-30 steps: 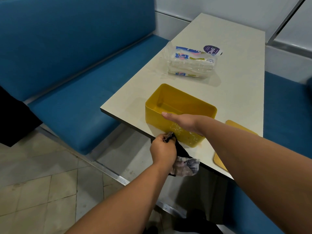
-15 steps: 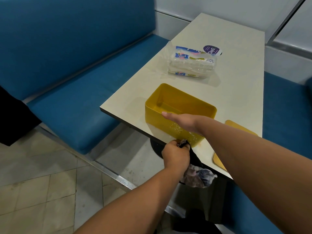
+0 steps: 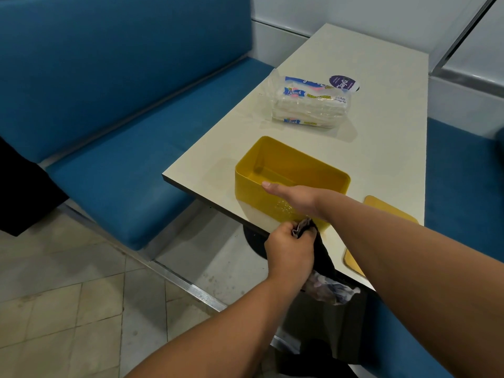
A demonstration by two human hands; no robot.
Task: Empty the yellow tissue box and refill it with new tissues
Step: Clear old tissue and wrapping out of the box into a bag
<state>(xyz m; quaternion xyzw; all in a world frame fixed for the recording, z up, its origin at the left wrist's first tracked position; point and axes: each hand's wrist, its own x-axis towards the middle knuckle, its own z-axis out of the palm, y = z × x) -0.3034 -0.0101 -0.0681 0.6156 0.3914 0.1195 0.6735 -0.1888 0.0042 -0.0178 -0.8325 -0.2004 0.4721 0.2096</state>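
The yellow tissue box [image 3: 275,162] stands open and empty near the table's front edge. My right hand [image 3: 296,199] grips its near wall, with the thumb lying along the rim. My left hand [image 3: 290,252] is closed on the top of a dark bag [image 3: 324,257] that hangs off the table edge right in front of the box. Crumpled pale material [image 3: 331,291] shows at the bag's lower part. A clear-wrapped pack of new tissues [image 3: 311,105] lies on the table behind the box. The flat yellow lid [image 3: 387,210] rests to the right, partly hidden by my right forearm.
The cream table [image 3: 368,58] runs away from me between two blue benches, one on the left [image 3: 122,159] and one on the right [image 3: 463,173]. A round purple label [image 3: 344,83] sits by the tissue pack. Tiled floor [image 3: 68,309] lies below left.
My left hand has slid to the right along the table edge with the dark bag, ending under my right wrist. My right hand and the box have stayed put.
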